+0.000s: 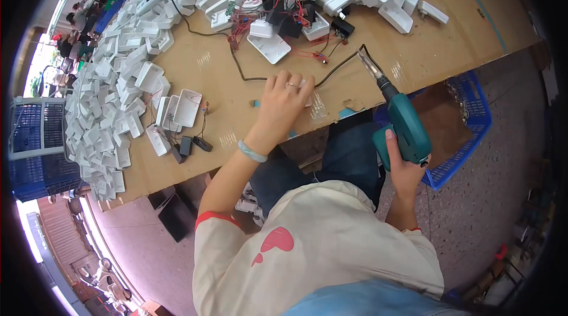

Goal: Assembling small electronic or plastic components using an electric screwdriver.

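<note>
Currently the right hand (404, 166) is wrapping around the grip of a green power tool (409, 127), which is pointing its metal tip up and away over the near edge of the counter (213, 92). The left hand (286, 96) is lying palm down on the cardboard-covered surface, its fingers bent and close together; a pale piece is peeking out beside the fingertips, but the hand is hiding most of it, so I cannot tell whether it is being pinched or merely pressed. A dark cable (340, 67) is crossing the counter, passing just beyond the left fingers and bending near the tool's tip. Beyond it, red wires (239, 24) and black blocks are tangling among white plastic cases (121, 71), which are heaping along the far and left sides. Below the counter's right end, a blue basket (464, 157) is standing near the tool.
</note>
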Demonstrator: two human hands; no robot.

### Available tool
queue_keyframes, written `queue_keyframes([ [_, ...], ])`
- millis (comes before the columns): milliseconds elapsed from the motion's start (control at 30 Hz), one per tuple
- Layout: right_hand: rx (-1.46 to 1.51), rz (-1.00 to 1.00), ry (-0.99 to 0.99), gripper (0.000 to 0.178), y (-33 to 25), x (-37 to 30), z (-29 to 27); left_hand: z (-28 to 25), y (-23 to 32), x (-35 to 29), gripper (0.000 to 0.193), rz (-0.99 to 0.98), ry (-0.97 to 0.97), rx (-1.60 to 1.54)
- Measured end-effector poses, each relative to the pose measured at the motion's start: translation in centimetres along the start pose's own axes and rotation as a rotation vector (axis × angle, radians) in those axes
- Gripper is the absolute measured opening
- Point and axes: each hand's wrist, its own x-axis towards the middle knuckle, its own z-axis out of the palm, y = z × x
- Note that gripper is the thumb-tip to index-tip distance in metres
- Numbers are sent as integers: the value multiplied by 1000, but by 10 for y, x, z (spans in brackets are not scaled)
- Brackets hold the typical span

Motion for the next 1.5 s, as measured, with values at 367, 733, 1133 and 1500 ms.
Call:
queue_keyframes([
  [367,-44,88,-6,26,-8,0,-2,-1,-50,41,32,-784,-160,-792],
  [733,2,-70,48,22,-4,1,0,30,-53,66,34,-1049,-180,-1336],
  [1133,-18,27,14,24,-3,-8,-1,-23,-59,39,23,-623,649,-1267],
  [1500,-13,-64,-59,19,-3,-14,3,-57,-70,-38,26,-926,501,-1024],
])
